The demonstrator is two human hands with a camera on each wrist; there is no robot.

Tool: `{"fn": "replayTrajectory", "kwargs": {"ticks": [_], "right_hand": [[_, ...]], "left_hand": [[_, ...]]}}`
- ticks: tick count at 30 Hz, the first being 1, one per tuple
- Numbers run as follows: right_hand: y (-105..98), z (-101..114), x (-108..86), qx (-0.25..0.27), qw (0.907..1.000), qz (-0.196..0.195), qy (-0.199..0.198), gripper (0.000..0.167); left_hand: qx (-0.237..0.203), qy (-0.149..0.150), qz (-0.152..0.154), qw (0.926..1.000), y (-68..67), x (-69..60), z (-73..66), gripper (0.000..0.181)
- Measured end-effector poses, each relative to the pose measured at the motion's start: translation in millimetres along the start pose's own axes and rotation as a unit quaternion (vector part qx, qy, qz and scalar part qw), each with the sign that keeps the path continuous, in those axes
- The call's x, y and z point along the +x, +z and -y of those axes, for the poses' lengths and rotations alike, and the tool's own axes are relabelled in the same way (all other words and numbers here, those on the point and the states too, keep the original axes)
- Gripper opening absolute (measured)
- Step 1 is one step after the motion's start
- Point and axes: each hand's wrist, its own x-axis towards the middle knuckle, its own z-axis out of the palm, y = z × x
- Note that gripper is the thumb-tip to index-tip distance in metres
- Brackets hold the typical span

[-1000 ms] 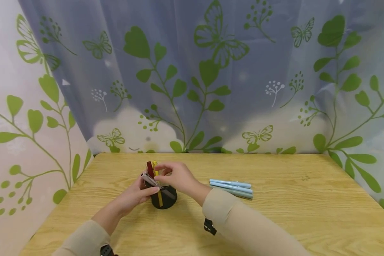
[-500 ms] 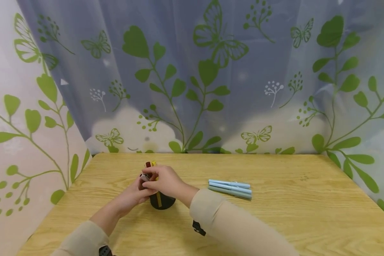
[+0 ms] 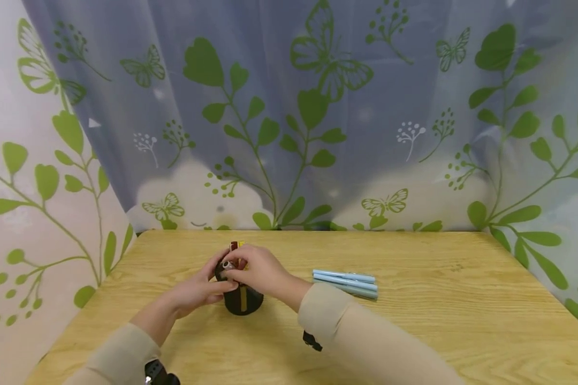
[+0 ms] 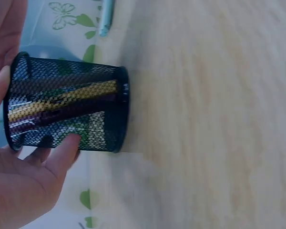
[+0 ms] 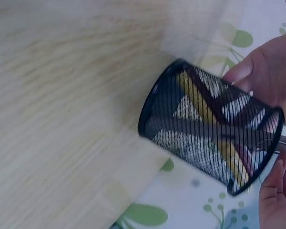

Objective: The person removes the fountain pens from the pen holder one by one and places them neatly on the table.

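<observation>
A black mesh pen holder (image 3: pixel 231 306) stands upright on the table, left of the middle. My left hand (image 3: pixel 192 297) grips its left side near the rim, with a fingertip against the mesh in the left wrist view. Above the opening, my right hand (image 3: pixel 265 270) pinches the top of a slim grey metal item (image 3: pixel 227 264) with a ring-like end. The right wrist view shows that item's long shaft (image 5: pixel 205 130) down inside the mesh. A dark red pen (image 3: pixel 234 245) and a yellow pen (image 3: pixel 241 244) stand in the holder, partly hidden by my right hand.
Several light blue pens (image 3: pixel 345 283) lie side by side right of the holder. The wooden table (image 3: pixel 438 299) reaches back to a blue-grey curtain (image 3: pixel 347 133) printed with leaves and butterflies. Black straps show at both wrists.
The grey item, slanted across the rim earlier, now stands more upright in the holder. My right hand has closed around its top. The holder's pens have shifted slightly right.
</observation>
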Motion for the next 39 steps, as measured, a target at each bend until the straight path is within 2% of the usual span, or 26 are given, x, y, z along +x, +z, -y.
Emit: {"fn": "replayTrajectory", "kwargs": {"ticks": [8, 17, 22, 28, 30, 33, 39], "right_hand": [[-28, -8, -11.1, 0.009, 0.9995, -0.002, 0.031, 0.021], [-46, -18, -24.4, 0.022, 0.9986, -0.024, 0.043, 0.019], [-54, -20, -30.5, 0.034, 0.9977, -0.041, 0.042, 0.016], [-62, -21, -40.1, 0.055, 0.9949, -0.067, 0.051, 0.017], [-64, -21, -43.7, 0.056, 0.9946, -0.072, 0.049, 0.017], [-69, -21, -48.7, 0.043, 0.9955, -0.075, 0.039, 0.019], [-78, -25, -57.1, -0.014, 0.9966, -0.079, 0.019, 0.022]], "left_hand": [[-0.015, -0.013, 0.006, 0.9998, 0.0, 1.8, -3.8, 0.092], [0.085, -0.033, 0.005, 0.9959, -5.3, 5.4, -15.6, 0.091], [0.141, -0.015, 0.003, 0.9899, -5.3, 12.0, -16.8, 0.092], [0.227, 0.005, -0.032, 0.9733, 2.2, 22.0, -15.5, 0.102], [0.235, 0.02, -0.038, 0.971, 4.1, 24.4, -13.9, 0.102], [0.229, 0.042, -0.035, 0.9718, 4.5, 26.2, -10.6, 0.097], [0.218, 0.046, -0.03, 0.9745, 4.7, 26.9, -7.9, 0.099]]}}
